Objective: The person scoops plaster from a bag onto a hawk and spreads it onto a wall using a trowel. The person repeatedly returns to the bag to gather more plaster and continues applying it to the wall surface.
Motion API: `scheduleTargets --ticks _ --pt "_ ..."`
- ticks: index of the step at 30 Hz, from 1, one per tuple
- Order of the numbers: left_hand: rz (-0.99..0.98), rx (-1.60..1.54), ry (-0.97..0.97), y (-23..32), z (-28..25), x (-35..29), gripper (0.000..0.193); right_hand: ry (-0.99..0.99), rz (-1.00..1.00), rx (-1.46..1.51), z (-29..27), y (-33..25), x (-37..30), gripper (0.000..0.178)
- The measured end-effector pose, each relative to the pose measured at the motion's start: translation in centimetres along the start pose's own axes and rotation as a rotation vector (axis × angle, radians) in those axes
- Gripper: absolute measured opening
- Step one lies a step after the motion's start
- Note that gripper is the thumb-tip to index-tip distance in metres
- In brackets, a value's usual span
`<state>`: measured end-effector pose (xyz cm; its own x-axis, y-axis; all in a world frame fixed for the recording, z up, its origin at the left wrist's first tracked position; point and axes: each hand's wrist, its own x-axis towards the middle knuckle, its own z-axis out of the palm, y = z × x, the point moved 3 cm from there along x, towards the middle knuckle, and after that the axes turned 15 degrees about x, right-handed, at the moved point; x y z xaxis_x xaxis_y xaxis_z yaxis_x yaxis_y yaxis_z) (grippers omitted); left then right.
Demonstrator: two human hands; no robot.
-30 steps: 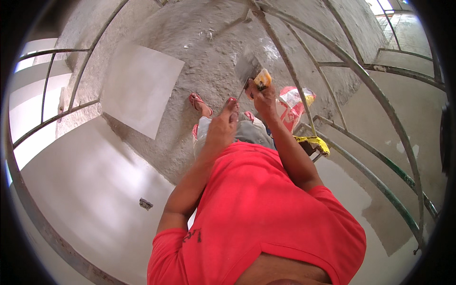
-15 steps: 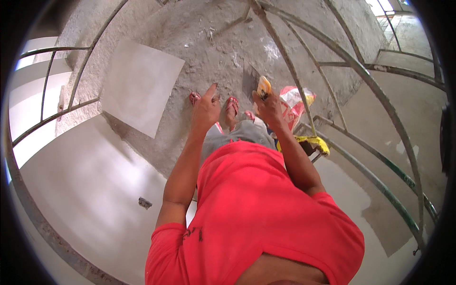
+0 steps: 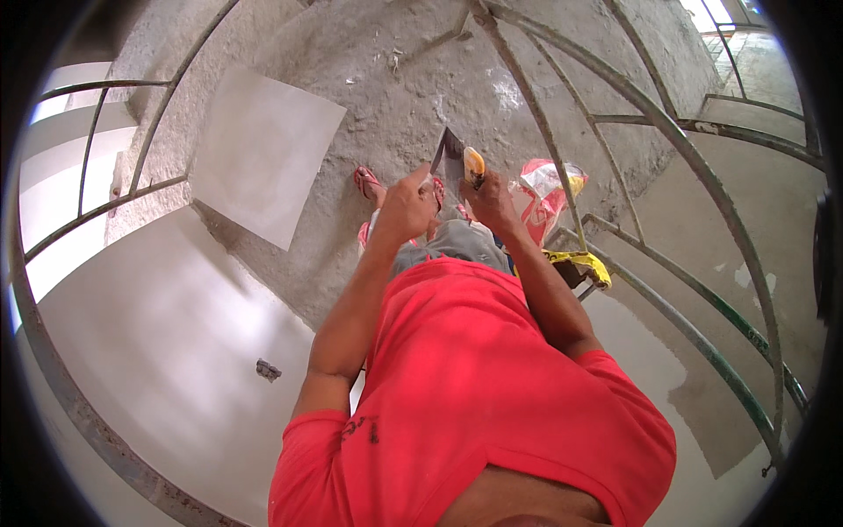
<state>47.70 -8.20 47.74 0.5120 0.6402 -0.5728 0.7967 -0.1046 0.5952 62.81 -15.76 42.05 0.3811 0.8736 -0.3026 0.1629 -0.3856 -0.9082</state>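
Note:
My right hand (image 3: 493, 204) is closed around the yellow-orange handle of a trowel (image 3: 454, 156), its dark flat blade lying left of the handle. Close beside it, my left hand (image 3: 407, 207) is closed on a thin metal blade (image 3: 438, 153) seen nearly edge-on. The tops of the two blades meet or overlap in a narrow peak; whether they touch I cannot tell. Both hands are in front of my waist, above my feet in red sandals (image 3: 367, 181).
Curved metal railings (image 3: 702, 167) arch along the right, with more bars (image 3: 158, 123) at the left. A red-and-white sack (image 3: 546, 189) and a yellow-edged container (image 3: 580, 262) are beside my right arm. A pale square panel (image 3: 268, 149) stands left of the rough concrete floor (image 3: 395, 97).
My left hand has moved right, bringing its thin blade against or close to the trowel blade. My right hand has shifted slightly down and left, and the trowel has turned a little.

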Motion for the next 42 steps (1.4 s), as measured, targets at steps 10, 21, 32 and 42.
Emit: scheduleTargets --ticks 10,21,32,42 --pt "-0.215 0.409 0.234 -3.3 -1.6 2.5 0.044 -0.045 0.129 -0.111 -2.0 -1.6 -1.6 0.023" --pt "0.163 0.492 0.552 -3.4 1.4 1.5 0.021 -0.113 -0.34 -0.631 1.2 -3.0 1.8 0.032" --pt "-0.041 0.113 0.349 -8.6 3.1 0.6 0.058 0.032 0.321 0.231 -2.5 6.7 2.2 0.031" --pt "0.112 0.206 0.086 -3.1 4.4 -0.8 0.065 -0.149 0.576 0.646 3.7 2.1 -0.4 0.037"
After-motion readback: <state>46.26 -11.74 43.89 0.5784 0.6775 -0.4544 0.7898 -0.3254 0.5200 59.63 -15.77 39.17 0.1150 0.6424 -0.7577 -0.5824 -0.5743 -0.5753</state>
